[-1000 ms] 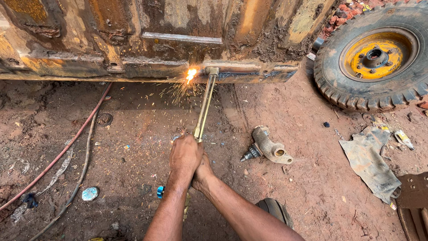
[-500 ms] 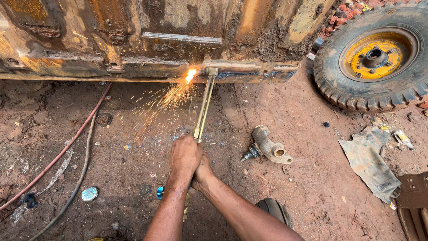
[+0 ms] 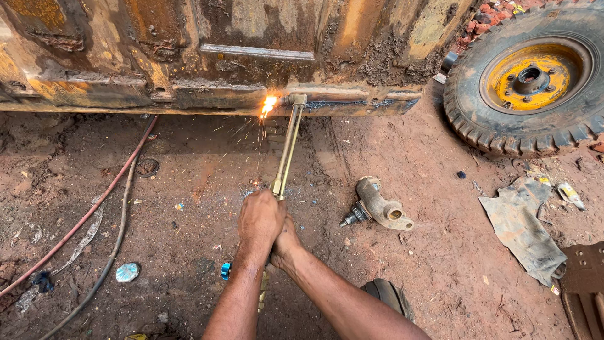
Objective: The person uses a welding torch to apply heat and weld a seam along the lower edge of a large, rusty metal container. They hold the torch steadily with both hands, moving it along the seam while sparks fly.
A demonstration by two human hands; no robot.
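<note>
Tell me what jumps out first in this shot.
The bright orange flame with falling sparks at the lower edge of the rusty metal body, top centre. The long brass cutting torch runs down from it to the left hand and right hand. Top right lies a black tyre with yellow hub.

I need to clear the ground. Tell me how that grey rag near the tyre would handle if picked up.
The grey rag lies crumpled and flat on the dirt, so it would probably hang limp and weigh little. It looks stained and dusty, so likely gritty rather than slippery. It should not roll.
</note>
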